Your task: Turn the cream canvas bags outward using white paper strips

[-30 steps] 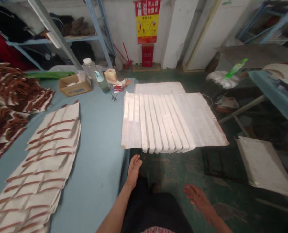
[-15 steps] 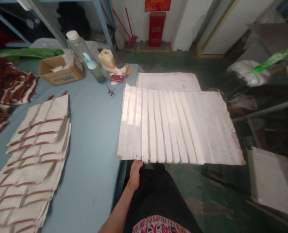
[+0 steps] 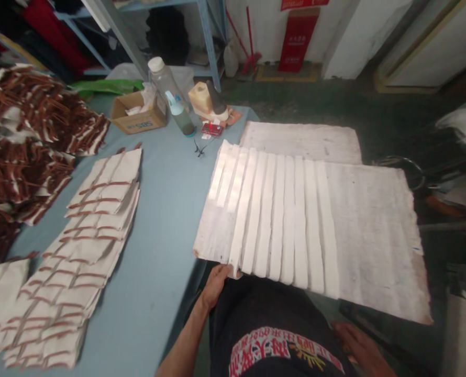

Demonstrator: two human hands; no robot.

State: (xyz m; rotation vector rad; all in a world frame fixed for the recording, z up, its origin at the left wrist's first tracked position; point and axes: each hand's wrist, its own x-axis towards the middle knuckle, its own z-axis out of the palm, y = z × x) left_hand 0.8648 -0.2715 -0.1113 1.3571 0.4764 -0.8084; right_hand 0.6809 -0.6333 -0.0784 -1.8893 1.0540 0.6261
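Observation:
My left hand (image 3: 217,283) is closed on the lower end of a white fabric strip (image 3: 240,235), at the near edge of a pale board (image 3: 374,235). That end curls a little over the edge. Several more white strips (image 3: 288,220) lie side by side on the board, running away from me. Three shorter pieces (image 3: 228,178) lie at its far left. Low on the right, beside my dark shirt, my right hand (image 3: 353,343) is smeared by motion, and its fingers cannot be made out. It is apart from the board.
On the blue-covered table (image 3: 158,220) lie overlapping cream fabric pieces (image 3: 95,246) with brown trim. Brown and white bundles (image 3: 32,120) are heaped further left. A cardboard box (image 3: 139,112), a spray bottle (image 3: 180,115) and a clear bottle (image 3: 166,78) stand at the back.
The view has swung left, so the things on the table sit further right. My right hand has come into view at the lower right. The held strip's end now bends off the board's edge.

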